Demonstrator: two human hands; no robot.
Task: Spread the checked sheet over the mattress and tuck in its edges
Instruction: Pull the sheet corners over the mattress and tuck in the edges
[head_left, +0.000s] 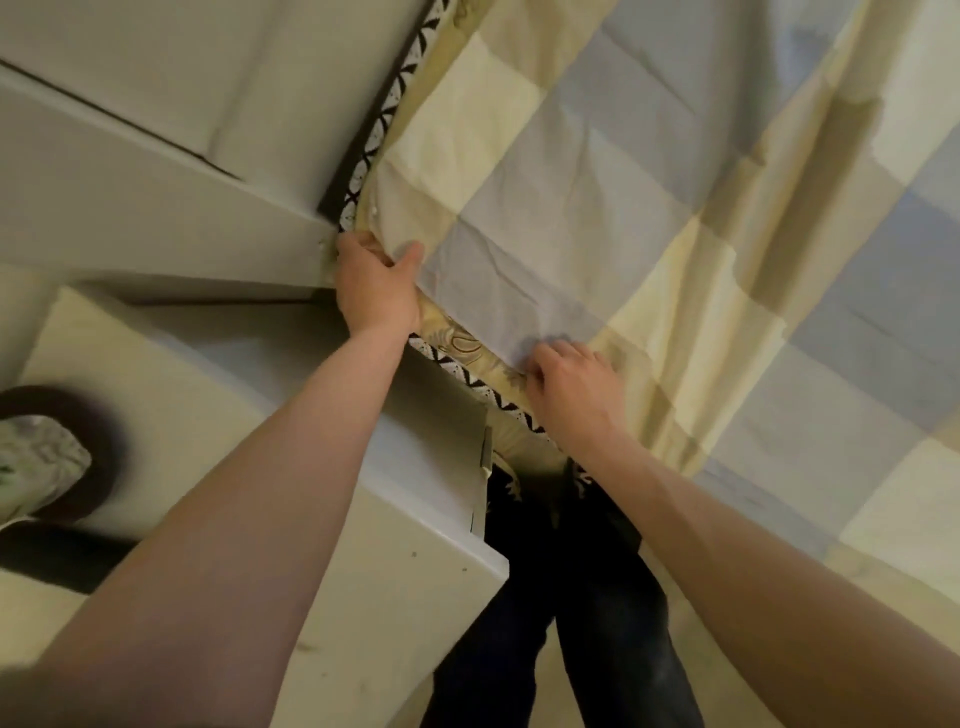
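The checked sheet (597, 171), pale yellow and grey-blue squares, lies over the mattress and fills the upper right of the head view. The mattress (457, 345) shows at its corner as a gold patterned side with black-and-white trim. My left hand (376, 283) grips the mattress corner together with the sheet's edge, thumb on top of the fabric. My right hand (574, 382) pinches the sheet's lower edge against the mattress side, fingers curled. The sheet hangs in loose folds to the right of that hand.
A white cabinet (156, 171) stands tight against the mattress on the left. A white bedside unit (395, 571) sits below my left forearm. A dark round dish with crumpled foil (47, 457) is at the far left. My dark trouser legs (561, 623) stand below.
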